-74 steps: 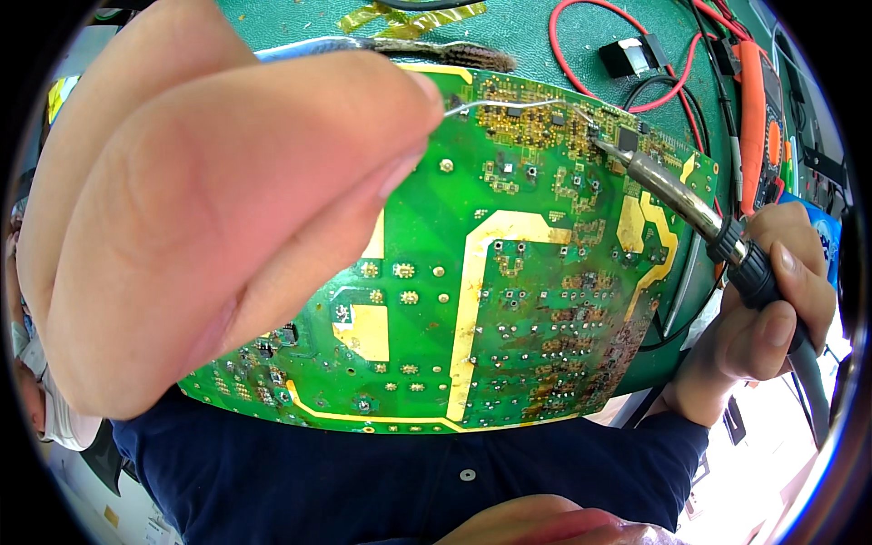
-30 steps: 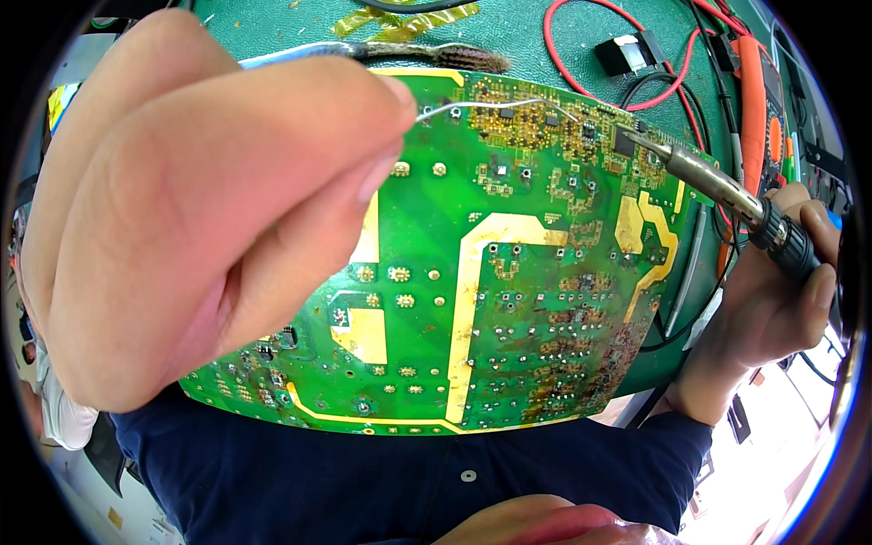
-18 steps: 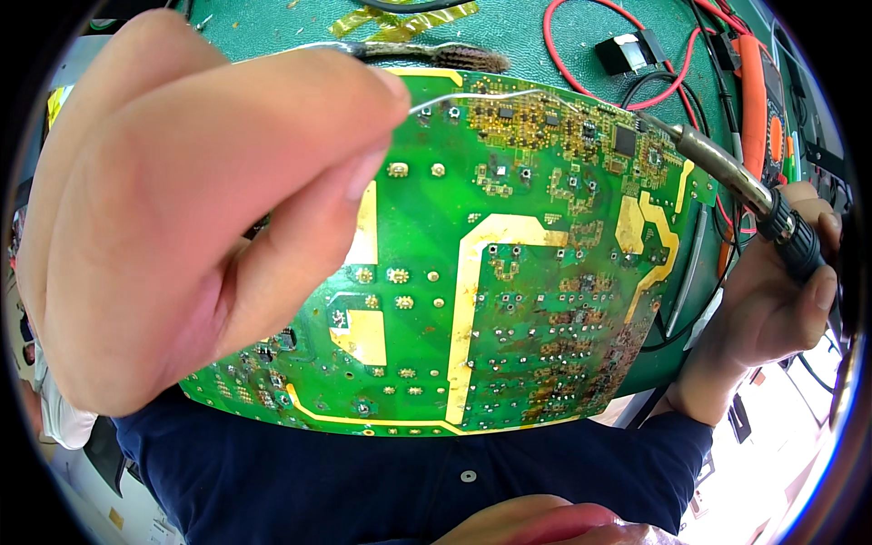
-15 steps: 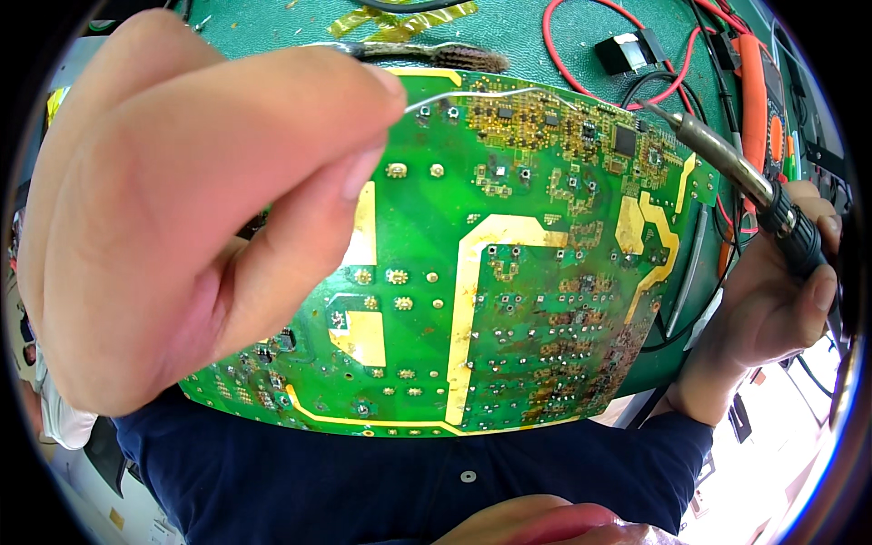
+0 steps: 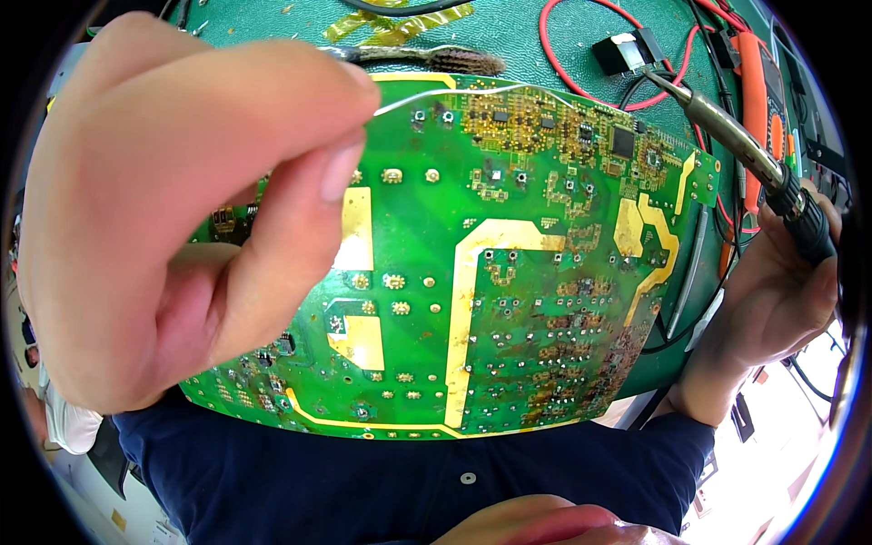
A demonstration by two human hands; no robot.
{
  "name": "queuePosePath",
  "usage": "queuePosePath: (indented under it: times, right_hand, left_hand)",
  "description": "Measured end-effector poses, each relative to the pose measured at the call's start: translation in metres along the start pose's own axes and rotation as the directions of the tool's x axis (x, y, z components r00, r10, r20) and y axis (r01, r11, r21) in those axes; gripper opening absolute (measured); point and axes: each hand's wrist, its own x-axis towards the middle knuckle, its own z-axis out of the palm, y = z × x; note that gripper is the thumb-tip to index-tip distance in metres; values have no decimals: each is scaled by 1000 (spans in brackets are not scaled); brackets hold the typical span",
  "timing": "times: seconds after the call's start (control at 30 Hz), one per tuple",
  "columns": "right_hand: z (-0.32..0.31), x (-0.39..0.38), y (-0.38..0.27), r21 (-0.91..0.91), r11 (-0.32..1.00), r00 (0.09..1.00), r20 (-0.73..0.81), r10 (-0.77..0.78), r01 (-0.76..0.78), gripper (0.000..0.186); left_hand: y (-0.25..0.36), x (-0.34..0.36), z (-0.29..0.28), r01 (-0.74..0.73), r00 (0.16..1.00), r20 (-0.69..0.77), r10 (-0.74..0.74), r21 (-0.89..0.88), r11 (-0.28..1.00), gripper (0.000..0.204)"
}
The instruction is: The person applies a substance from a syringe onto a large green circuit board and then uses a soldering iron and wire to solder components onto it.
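A large green circuit board (image 5: 418, 227) lies before me, with gold traces and brown-stained patches at its upper middle and lower right. My left hand (image 5: 195, 209) is closed above its left part, thumb and forefinger pinching a thin silvery solder wire (image 5: 481, 92). The wire's free end reaches right over the stained chips near the far edge. My right hand (image 5: 781, 282) grips a soldering iron (image 5: 736, 141) by its black handle, at the right of the board. Its metal tip points up and left, beyond the board's far right corner and apart from the wire. My left hand hides part of the board.
A dark-bristled brush (image 5: 454, 60) and yellowish tape strips (image 5: 400, 24) lie beyond the board on the green mat (image 5: 509, 32). At the far right are a black block (image 5: 627, 54), red cable (image 5: 548, 45) and an orange meter (image 5: 754, 82). A slim metal rod (image 5: 688, 272) lies beside the board.
My left hand has shifted slightly left with the solder wire. The soldering iron's tip has risen away from the board's far edge, and my right hand's grip has turned a little.
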Motion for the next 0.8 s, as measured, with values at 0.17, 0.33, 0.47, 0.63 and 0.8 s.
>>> queuePosePath:
  times: [0.17,0.33,0.47,0.63,0.8]
  right_hand:
    - [4,10,-3,189,981,982,189,12,-48,51]
    - [36,17,0,-123,992,999,-38,-30,26,56]
    - [15,8,-1,-202,979,999,30,17,-11,58]
    - [17,14,2,-133,991,999,44,-15,21,63]
    - [32,20,3,-68,997,1000,4,-24,24,56]
  left_hand:
    - [6,-6,-3,146,981,72,-180,337,930,28]
    - [2,-2,-3,59,996,49,-68,179,982,25]
    - [0,-1,-2,21,1000,-4,-21,-23,1000,25]
    - [2,-2,-9,47,998,37,-47,-11,999,25]
    - [0,-3,0,63,998,21,-63,-7,998,24]
